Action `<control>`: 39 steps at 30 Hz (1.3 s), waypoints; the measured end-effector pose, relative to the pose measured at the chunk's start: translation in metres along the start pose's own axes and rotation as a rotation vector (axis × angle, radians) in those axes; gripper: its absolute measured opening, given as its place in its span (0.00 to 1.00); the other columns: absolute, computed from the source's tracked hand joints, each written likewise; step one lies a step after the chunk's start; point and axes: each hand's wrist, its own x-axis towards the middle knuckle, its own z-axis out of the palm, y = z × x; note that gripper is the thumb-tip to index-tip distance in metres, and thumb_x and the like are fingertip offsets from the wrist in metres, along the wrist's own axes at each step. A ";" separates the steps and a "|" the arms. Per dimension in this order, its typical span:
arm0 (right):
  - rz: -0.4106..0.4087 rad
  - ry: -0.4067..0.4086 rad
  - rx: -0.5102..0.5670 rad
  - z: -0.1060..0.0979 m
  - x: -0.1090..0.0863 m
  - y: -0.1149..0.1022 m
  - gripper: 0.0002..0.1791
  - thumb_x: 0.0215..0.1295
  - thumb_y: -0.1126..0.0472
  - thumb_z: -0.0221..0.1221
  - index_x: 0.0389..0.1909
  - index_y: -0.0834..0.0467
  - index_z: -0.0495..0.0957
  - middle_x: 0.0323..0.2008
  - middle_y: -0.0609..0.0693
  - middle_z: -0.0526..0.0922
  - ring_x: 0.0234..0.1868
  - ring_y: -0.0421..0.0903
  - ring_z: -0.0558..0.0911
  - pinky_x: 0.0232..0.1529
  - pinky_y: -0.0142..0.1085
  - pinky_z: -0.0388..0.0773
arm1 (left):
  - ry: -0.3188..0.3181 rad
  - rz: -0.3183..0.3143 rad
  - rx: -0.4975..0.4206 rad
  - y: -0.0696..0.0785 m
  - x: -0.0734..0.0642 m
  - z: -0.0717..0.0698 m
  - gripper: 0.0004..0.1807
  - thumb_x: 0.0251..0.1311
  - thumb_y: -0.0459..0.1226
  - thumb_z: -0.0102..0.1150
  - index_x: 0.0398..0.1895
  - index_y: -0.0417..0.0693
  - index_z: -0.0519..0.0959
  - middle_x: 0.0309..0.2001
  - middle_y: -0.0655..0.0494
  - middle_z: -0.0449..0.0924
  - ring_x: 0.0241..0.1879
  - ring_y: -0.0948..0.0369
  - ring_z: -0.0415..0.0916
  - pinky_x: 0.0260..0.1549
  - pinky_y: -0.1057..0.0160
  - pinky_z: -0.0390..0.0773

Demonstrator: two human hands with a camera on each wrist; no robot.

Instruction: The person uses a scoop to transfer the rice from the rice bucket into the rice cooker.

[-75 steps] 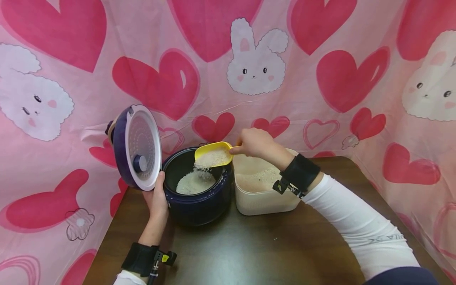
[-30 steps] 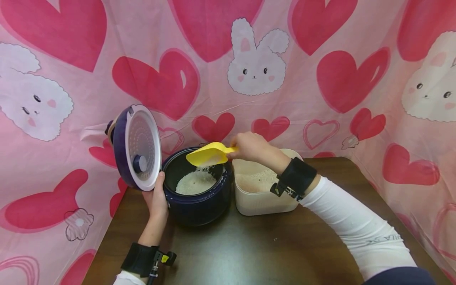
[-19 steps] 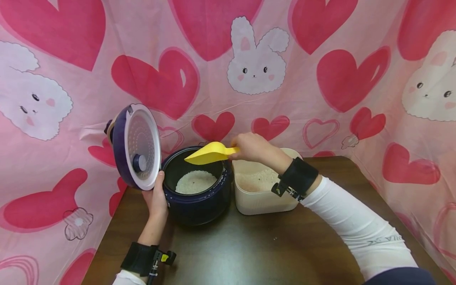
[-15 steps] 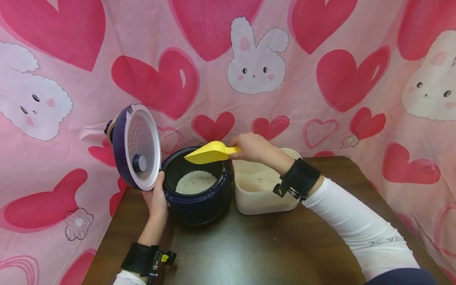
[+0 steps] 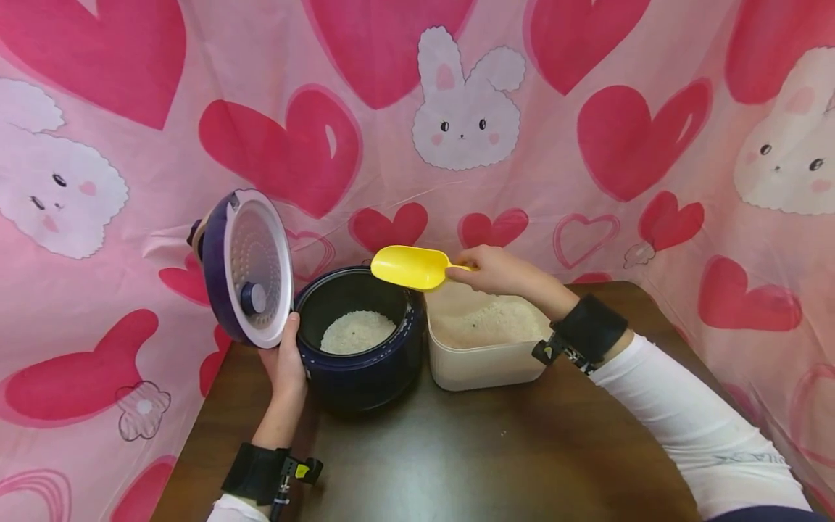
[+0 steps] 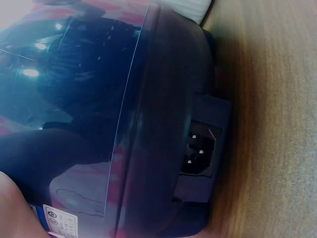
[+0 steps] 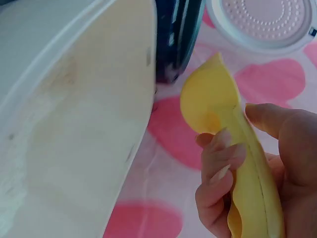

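Note:
In the head view my right hand (image 5: 485, 270) grips the handle of a yellow scoop (image 5: 409, 267), held above the gap between cooker and bin. No rice shows on the scoop. The right wrist view has my fingers curled round the scoop's handle (image 7: 252, 183). My left hand (image 5: 287, 362) holds the raised lid (image 5: 257, 272) of a dark blue rice cooker (image 5: 362, 384), thumb on its white rim; its other fingers are mostly hidden. White rice (image 5: 357, 332) lies in the cooker's pot. More rice (image 5: 499, 322) is in a cream bin (image 5: 485, 366).
The cooker and bin stand side by side on a brown wooden table (image 5: 430, 464). A pink cloth (image 5: 404, 185) with hearts and rabbits hangs behind. The cooker's power socket (image 6: 199, 149) faces the left wrist camera, with no plug in it. A few grains lie on the table.
The right hand tipped the scoop and rice fell into the cooker's pot. Since then the scoop has turned and moved right, towards the bin. The left hand and lid stay almost still.

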 end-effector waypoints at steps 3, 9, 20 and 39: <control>0.039 -0.039 0.047 -0.006 -0.008 0.016 0.21 0.77 0.48 0.58 0.53 0.63 0.81 0.26 0.55 0.80 0.20 0.47 0.72 0.23 0.34 0.75 | 0.012 -0.006 -0.010 -0.001 0.000 -0.001 0.33 0.66 0.41 0.66 0.73 0.51 0.66 0.66 0.59 0.72 0.63 0.62 0.69 0.69 0.68 0.66; 0.108 -0.065 0.076 -0.016 -0.032 0.044 0.19 0.77 0.48 0.58 0.53 0.61 0.78 0.27 0.54 0.79 0.19 0.47 0.71 0.21 0.36 0.74 | 0.013 -0.003 -0.028 -0.001 0.001 -0.002 0.32 0.66 0.40 0.67 0.72 0.51 0.67 0.64 0.60 0.73 0.62 0.62 0.69 0.68 0.70 0.67; 0.200 -0.078 -0.116 -0.033 -0.075 0.076 0.19 0.76 0.50 0.58 0.52 0.63 0.79 0.34 0.51 0.82 0.31 0.49 0.78 0.36 0.43 0.85 | 0.003 0.038 -0.055 -0.001 0.001 -0.001 0.30 0.66 0.38 0.67 0.70 0.50 0.70 0.63 0.59 0.75 0.61 0.61 0.72 0.63 0.73 0.71; 0.241 0.097 -0.695 -0.011 -0.087 0.051 0.15 0.64 0.57 0.71 0.40 0.64 0.80 0.22 0.53 0.77 0.22 0.52 0.75 0.27 0.47 0.85 | -0.010 0.019 -0.016 -0.001 -0.001 0.000 0.31 0.66 0.40 0.67 0.71 0.52 0.68 0.64 0.59 0.74 0.62 0.61 0.71 0.66 0.70 0.69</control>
